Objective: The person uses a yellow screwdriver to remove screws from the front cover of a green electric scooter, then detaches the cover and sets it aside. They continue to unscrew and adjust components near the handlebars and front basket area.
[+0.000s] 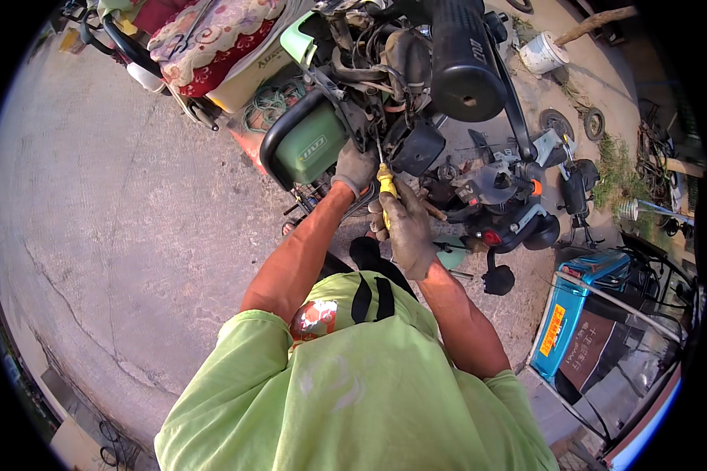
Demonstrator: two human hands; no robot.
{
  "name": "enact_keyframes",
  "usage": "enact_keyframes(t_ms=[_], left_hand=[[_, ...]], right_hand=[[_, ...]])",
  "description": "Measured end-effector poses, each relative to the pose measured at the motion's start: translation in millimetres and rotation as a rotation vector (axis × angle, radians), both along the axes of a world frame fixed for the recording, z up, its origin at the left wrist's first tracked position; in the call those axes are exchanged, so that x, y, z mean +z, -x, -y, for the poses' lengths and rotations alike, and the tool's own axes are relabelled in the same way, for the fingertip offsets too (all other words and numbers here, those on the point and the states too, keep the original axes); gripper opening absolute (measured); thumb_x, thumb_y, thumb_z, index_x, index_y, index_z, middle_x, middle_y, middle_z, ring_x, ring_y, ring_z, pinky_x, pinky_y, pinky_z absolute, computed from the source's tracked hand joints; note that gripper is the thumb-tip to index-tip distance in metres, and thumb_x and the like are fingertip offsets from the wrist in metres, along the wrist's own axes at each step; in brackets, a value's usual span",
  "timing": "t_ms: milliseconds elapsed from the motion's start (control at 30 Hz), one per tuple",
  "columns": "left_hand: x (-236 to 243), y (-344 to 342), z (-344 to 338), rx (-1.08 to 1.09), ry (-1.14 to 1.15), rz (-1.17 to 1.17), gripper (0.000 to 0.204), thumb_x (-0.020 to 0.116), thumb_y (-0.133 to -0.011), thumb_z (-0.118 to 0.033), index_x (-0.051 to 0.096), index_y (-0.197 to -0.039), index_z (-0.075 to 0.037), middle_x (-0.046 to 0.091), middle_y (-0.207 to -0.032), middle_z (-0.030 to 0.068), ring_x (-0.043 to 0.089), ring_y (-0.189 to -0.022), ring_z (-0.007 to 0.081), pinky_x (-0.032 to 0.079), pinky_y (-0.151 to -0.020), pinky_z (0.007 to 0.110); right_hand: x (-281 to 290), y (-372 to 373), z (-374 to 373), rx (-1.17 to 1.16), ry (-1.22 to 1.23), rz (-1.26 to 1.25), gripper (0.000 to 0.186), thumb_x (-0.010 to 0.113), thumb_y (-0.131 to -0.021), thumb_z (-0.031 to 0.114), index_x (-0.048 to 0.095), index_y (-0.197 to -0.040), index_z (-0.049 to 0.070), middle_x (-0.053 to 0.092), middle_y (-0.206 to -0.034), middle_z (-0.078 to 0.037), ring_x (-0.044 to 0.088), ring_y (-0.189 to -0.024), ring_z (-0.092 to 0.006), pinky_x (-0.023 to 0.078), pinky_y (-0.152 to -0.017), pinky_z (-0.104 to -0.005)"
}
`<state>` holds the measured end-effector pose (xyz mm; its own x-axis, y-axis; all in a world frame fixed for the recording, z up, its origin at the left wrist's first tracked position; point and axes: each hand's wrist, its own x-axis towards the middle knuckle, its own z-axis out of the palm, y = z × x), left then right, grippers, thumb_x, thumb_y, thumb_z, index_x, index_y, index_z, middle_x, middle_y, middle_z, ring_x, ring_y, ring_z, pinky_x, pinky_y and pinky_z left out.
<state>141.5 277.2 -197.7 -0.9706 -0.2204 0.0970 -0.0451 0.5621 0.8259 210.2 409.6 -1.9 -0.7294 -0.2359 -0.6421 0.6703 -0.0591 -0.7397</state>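
Observation:
Both my hands wear grey work gloves and reach into the stripped front of a scooter (385, 67), among bare cables and dark metal parts. My right hand (408, 228) is closed round the yellow handle of a screwdriver (386, 180). The screwdriver's thin shaft points up into the exposed parts, where its tip is hard to make out. My left hand (355, 166) touches the parts just left of the shaft; its fingertips are hidden. Beside it sits a green panel (310, 145) with a black padded rim. A black box-shaped part (418, 147) lies right of the shaft.
A large black cylinder (467, 78) juts close over the work. Another scooter's handlebar (503, 200) stands at the right, near a blue box (581, 314) in a metal frame. A vehicle with a floral cover (212, 39) stands at the upper left. Concrete floor (133, 204) spreads left.

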Motion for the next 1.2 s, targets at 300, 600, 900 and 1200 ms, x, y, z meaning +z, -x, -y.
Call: enact_keyframes(t_ms=[300,600,900,1200], left_hand=[[37,-7,12,0.081,-0.262,0.062,0.041,0.072,-0.086,-0.027,0.060,-0.115,0.000,0.069,-0.105,0.0257,0.065,-0.103,0.0457,0.052,-0.090,0.049],[1,8,42,-0.108,-0.165,0.185,0.042,0.072,-0.085,-0.029,0.066,-0.116,-0.003,0.068,-0.107,0.0268,0.062,-0.106,0.0470,0.050,-0.092,0.049],[10,8,40,-0.195,-0.251,0.102,0.048,0.068,-0.087,-0.028,0.062,-0.128,-0.004,0.064,-0.120,0.0259,0.059,-0.114,0.0453,0.047,-0.099,0.048],[-39,13,33,-0.116,-0.137,0.099,0.046,0.070,-0.084,-0.028,0.062,-0.118,0.001,0.066,-0.114,0.0280,0.060,-0.109,0.0463,0.048,-0.097,0.049]], right_hand=[[-12,17,48,-0.212,0.057,0.031,0.026,0.056,-0.104,0.020,0.057,-0.127,0.009,0.061,-0.085,-0.002,0.050,-0.062,-0.0078,0.039,-0.047,-0.0220],[24,101,-2,0.093,0.021,0.207,0.028,0.061,-0.101,0.017,0.062,-0.125,0.002,0.060,-0.082,-0.006,0.046,-0.057,-0.0058,0.030,-0.042,-0.0176],[29,94,-14,0.245,-0.030,0.147,0.036,0.054,-0.105,0.020,0.056,-0.137,0.003,0.058,-0.086,-0.004,0.046,-0.060,-0.0055,0.031,-0.045,-0.0186],[46,29,-7,0.224,-0.275,-0.040,0.041,0.055,-0.103,0.022,0.053,-0.139,0.003,0.063,-0.089,-0.003,0.050,-0.060,-0.0049,0.036,-0.047,-0.0205]])
